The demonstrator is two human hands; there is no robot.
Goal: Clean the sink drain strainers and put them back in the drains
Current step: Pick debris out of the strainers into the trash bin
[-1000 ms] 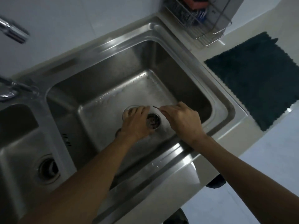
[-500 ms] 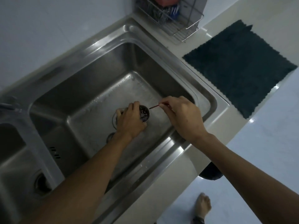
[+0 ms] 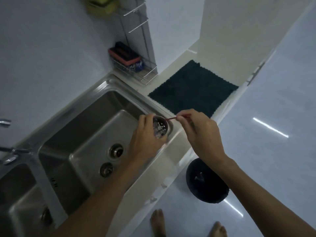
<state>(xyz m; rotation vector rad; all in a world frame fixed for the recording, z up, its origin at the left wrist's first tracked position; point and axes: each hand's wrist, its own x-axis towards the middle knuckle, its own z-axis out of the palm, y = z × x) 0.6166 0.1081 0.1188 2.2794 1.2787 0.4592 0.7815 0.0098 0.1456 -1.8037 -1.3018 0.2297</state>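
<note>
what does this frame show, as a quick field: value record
left hand: grips the round perforated metal strainer basket above the sink's near right corner
right hand: pinches a thin red stick, tip at the basket's rim
basket contents: bits of debris
stainless steel double sink: open drain in the right basin, round metal piece beside it
counter: dark green cloth
floor: round black bin
</note>
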